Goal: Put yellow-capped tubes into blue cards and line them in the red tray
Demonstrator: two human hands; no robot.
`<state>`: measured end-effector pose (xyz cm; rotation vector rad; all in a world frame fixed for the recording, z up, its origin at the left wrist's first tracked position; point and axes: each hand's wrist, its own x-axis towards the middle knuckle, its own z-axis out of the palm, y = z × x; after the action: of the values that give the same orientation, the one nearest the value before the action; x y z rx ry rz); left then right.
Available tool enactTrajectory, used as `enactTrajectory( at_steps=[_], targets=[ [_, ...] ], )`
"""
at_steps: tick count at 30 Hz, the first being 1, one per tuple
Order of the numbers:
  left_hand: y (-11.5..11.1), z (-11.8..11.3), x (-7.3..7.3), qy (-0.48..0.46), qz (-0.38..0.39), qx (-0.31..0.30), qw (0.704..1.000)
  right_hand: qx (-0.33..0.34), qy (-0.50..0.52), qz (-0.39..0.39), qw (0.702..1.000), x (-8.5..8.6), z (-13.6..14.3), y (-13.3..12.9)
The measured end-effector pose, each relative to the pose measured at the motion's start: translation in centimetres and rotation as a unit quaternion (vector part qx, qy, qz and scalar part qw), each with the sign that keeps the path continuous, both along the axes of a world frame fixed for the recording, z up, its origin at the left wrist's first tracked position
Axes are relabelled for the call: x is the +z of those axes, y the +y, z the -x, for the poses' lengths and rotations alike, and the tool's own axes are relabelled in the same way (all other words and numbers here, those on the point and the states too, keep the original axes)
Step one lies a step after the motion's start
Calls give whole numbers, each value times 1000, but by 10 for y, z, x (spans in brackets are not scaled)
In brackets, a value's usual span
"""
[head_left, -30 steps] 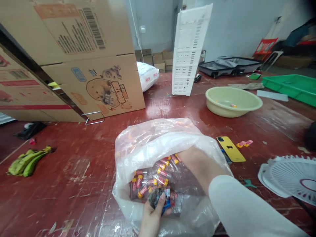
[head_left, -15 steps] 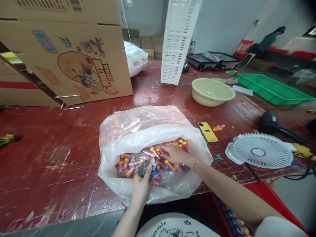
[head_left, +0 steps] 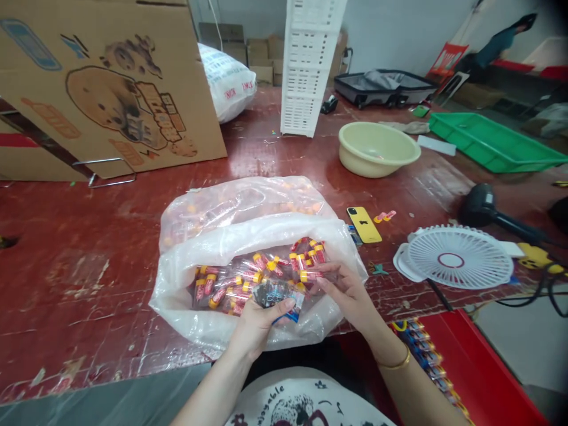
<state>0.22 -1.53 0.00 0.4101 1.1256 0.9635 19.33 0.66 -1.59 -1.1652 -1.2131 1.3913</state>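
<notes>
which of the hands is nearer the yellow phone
Right. The right hand is at the right side of the plastic bag, with the yellow smartphone just beyond; the left hand is farther left, holding dark-and-blue packaging over the bag's opening.

A bag [head_left: 261,231] is set on the table [head_left: 89,236], tubes [head_left: 256,277] held inside. Right of it, a phone [head_left: 364,225] is laid, followed by 2 loose tubes [head_left: 390,216] and a fan [head_left: 459,259]. Behind, a basin [head_left: 377,167] is placed right of a crate [head_left: 305,65]; a carton [head_left: 124,100] is stood at the left.
</notes>
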Motion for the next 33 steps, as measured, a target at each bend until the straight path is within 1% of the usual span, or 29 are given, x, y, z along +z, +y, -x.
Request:
enactTrajectory(
  at_steps=[2,4,6,7,9,12,17,20,22,25,28,33],
  targets=[
    [3,-6,-1,12,5,-28,1000,-68,92,78,990,-1,-5,2],
    [6,-11,-2,28,4,-55,998,-118,184,144,965,-2,-8,5],
    [7,-14,-3,44,-4,-79,996,-119,248,188,943,-2,-10,7],
    [8,-15,-4,52,-11,-89,995,-111,264,198,937,-2,-11,8],
    [9,-16,-7,67,-29,-103,992,-102,271,197,937,0,-11,9],
    [10,-16,-10,83,-45,-104,990,-104,248,151,951,4,-9,10],
    [12,-17,-11,89,-58,-79,991,-63,178,32,981,15,-4,7],
    [12,-18,-10,109,-80,-67,989,-77,117,-41,989,20,-1,4],
    [12,-19,-9,128,-83,-58,987,-97,60,-78,990,23,0,4],
    [11,-20,-6,132,-82,-66,986,-116,-16,-122,986,26,0,5],
    [11,-19,-5,124,-96,-70,985,-105,-37,-150,982,28,-1,6],
    [11,-18,-7,142,-113,-41,983,-75,-63,-201,975,32,-5,8]
  ],
)
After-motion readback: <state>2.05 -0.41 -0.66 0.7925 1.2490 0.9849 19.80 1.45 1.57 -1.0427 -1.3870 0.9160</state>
